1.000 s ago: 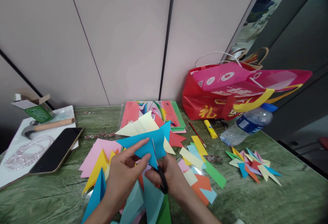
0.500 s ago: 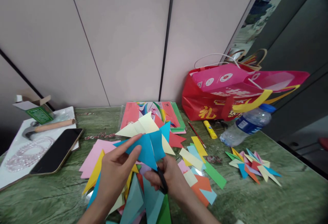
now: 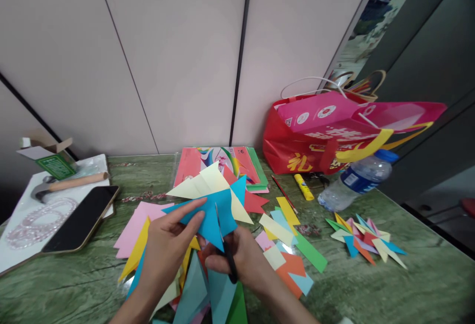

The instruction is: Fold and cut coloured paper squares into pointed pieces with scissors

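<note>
My left hand [image 3: 176, 240] pinches a blue sheet of paper [image 3: 208, 217] between thumb and fingers, holding it above the table. In my right hand [image 3: 237, 252] is a pair of black-handled scissors [image 3: 229, 259]. The scissors' blade lies across the blue paper near its right part, pointing away from me. Behind the blue paper are a cream folded paper [image 3: 202, 181] and red paper [image 3: 256, 202]. Under my hands lie teal paper pieces [image 3: 193, 284], a yellow piece [image 3: 135, 252] and pink sheets [image 3: 144, 220].
Paper scraps [image 3: 285, 264] lie right of my hands, with a pencil [image 3: 284, 193] and glue stick [image 3: 304, 187] behind. A plastic bottle [image 3: 356, 180] leans before a red bag [image 3: 308, 136]. Left are a phone [image 3: 83, 220], a hammer [image 3: 70, 183] and a green box [image 3: 55, 163]. A paper star cluster [image 3: 365, 240] sits right.
The scissors have shifted up and left, and their blade now shows across the blue paper. The left hand keeps its hold nearly in place.
</note>
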{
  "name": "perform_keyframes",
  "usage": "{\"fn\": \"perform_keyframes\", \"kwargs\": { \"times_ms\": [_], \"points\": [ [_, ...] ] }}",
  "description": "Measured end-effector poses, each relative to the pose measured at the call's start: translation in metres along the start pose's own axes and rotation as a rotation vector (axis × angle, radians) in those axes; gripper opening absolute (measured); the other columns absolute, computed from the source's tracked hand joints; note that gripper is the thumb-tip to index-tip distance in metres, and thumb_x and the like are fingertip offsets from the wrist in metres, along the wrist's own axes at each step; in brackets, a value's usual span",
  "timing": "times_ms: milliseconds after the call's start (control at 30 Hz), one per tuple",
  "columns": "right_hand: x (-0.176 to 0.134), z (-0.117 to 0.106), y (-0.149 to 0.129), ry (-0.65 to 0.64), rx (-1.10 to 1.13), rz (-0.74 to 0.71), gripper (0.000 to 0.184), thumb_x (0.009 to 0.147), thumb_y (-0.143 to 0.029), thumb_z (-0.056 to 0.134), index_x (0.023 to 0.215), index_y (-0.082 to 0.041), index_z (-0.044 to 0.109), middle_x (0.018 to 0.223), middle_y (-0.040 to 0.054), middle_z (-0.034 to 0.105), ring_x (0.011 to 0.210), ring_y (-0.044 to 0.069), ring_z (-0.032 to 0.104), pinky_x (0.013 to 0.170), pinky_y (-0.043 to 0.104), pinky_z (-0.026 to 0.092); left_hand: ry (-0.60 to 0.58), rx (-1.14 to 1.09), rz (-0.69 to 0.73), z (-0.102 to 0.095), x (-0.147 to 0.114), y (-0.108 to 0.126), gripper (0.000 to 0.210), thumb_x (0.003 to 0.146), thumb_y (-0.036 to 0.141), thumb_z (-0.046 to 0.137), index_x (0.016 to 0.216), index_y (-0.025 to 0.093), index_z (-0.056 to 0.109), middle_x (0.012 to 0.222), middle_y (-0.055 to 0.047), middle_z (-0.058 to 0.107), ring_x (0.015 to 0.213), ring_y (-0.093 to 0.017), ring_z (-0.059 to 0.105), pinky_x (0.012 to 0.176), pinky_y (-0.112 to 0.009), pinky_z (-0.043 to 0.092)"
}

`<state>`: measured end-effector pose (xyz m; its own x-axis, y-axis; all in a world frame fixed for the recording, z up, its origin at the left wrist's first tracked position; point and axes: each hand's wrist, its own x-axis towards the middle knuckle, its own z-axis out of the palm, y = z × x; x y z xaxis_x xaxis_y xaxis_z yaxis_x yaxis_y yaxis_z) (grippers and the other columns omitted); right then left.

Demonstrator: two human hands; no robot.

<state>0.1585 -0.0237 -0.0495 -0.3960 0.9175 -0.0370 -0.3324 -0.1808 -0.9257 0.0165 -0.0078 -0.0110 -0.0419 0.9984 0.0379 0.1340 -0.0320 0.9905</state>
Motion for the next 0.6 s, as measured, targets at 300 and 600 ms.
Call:
{"fn": "perform_keyframes", "kwargs": {
  "times_ms": [300,600],
  "points": [
    [0.0031,0.0017,-0.0062,0.015,-0.016,-0.084,0.028,0.061,-0.036,0.076,0.072,-0.018,0.058,0.07,0.0007,0.058,0.064,0.015,0.053,0.064,0.027,0.045,0.01,0.039,0.03,0.0043,-0.0017,0.0071,0.028,0.065,0.029,0.07,0.09,0.016,0.075,0.043,0.003,0.065,0.038,-0.013,0.059,0.039,-0.017,0.047],
    [0.0022,-0.0035,-0.0031,0.068,-0.226,-0.133,0.022,0.068,-0.037,0.07,0.068,-0.017,0.061,0.064,0.0,0.057,0.062,0.015,0.052,0.063,0.027,0.046,0.01,0.076,-0.01,0.0059,-0.0029,0.0063,0.031,0.063,0.032,0.07,0.09,0.015,0.075,0.043,0.003,0.065,0.035,-0.013,0.055,0.036,-0.019,0.045]
  ]
}}
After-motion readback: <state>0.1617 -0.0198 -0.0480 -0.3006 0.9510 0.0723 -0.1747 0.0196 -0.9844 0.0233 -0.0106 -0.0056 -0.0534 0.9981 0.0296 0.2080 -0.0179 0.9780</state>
